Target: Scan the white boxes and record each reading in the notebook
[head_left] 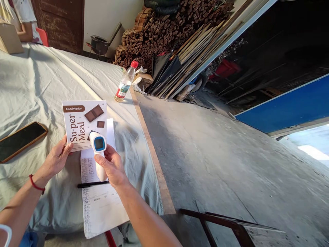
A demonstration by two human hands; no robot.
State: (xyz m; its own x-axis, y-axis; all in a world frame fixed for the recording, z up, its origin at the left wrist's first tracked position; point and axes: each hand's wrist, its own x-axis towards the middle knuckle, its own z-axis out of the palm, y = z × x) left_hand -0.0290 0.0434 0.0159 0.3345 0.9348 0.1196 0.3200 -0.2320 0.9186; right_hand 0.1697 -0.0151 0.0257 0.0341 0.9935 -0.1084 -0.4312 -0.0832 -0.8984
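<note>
My left hand (59,155) grips the lower left corner of a white box (74,120) printed "NutriMotion Su-per Meal" with chocolate pieces. In my right hand (113,166) is a white infrared thermometer (101,171) with a blue-framed screen. Its head overlaps the lower right part of the box's front; whether the two touch, I cannot tell. Beneath both hands lies an open notebook (102,212) with handwriting on it. A black pen (88,184) rests across its pages, partly hidden behind the thermometer and my right hand.
A phone (22,140) lies on the cloth-covered table (51,82) at left. Near the table's right edge stands a red-capped bottle (125,82). A person (27,24) and a cardboard box (9,37) are at the far left. A dark metal frame (218,219) stands at lower right.
</note>
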